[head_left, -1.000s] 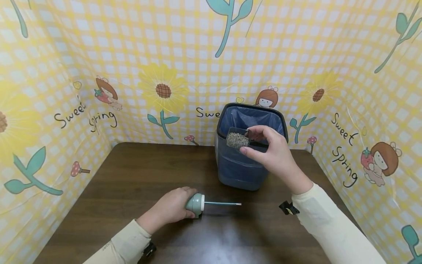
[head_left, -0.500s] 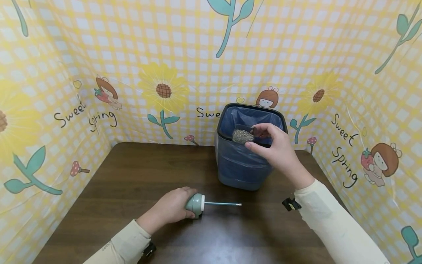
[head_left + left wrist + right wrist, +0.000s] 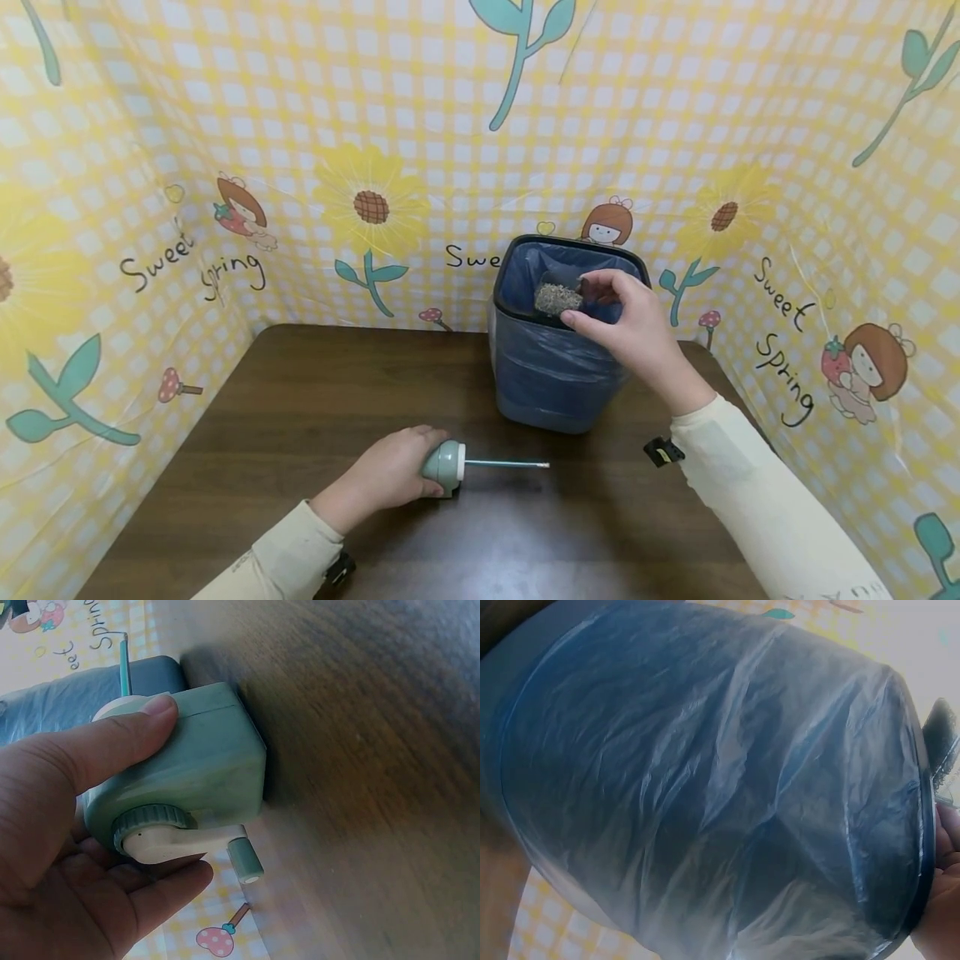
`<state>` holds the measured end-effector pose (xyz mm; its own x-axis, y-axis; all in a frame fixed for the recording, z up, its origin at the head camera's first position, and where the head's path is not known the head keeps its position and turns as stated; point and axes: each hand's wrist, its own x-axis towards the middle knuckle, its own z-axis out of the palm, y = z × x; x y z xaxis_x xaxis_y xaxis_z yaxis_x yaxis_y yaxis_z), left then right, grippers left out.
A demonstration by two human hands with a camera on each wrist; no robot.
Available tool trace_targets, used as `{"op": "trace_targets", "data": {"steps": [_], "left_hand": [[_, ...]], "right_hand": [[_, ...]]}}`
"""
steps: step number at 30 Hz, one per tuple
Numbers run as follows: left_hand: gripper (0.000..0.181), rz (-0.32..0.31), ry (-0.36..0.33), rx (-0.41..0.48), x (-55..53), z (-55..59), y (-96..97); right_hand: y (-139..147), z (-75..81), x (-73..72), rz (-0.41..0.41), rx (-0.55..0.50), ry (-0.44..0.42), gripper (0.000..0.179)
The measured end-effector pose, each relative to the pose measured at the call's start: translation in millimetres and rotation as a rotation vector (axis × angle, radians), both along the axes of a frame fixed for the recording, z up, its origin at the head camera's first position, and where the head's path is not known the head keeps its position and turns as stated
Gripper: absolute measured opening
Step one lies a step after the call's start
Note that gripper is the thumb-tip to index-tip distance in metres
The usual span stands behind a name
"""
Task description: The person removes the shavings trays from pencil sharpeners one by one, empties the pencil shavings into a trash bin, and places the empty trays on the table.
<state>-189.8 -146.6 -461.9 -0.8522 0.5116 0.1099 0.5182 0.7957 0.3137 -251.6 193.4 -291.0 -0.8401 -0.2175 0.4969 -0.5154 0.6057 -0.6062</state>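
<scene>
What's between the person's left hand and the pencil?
A green sharpener: the left hand grips it, and the pencil sticks out of its white end, seen in the head view.

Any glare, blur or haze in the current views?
Head: pale glare on the tabletop near the bottom edge. Left wrist: the green sharpener is fairly clear, the wood grain soft. Right wrist: hazy, with whitish highlights on the bin liner; the right hand is cut off by the frame's edge.
</scene>
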Motion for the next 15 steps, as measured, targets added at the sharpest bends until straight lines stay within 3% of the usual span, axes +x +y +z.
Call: {"op": "trace_targets", "data": {"steps": [8, 15], "left_hand": [[0.072, 0.006, -0.009, 0.0, 0.2, -1.0, 0.2], [0.072, 0.003, -0.001, -0.005, 0.9, 1.5, -0.7]], "right_hand": [[5.2, 1.9, -5.2, -0.04, 0.03, -0.026, 0.059], [9.9, 3.3, -7.5, -0.082, 0.061, 0.001, 0.06]]}}
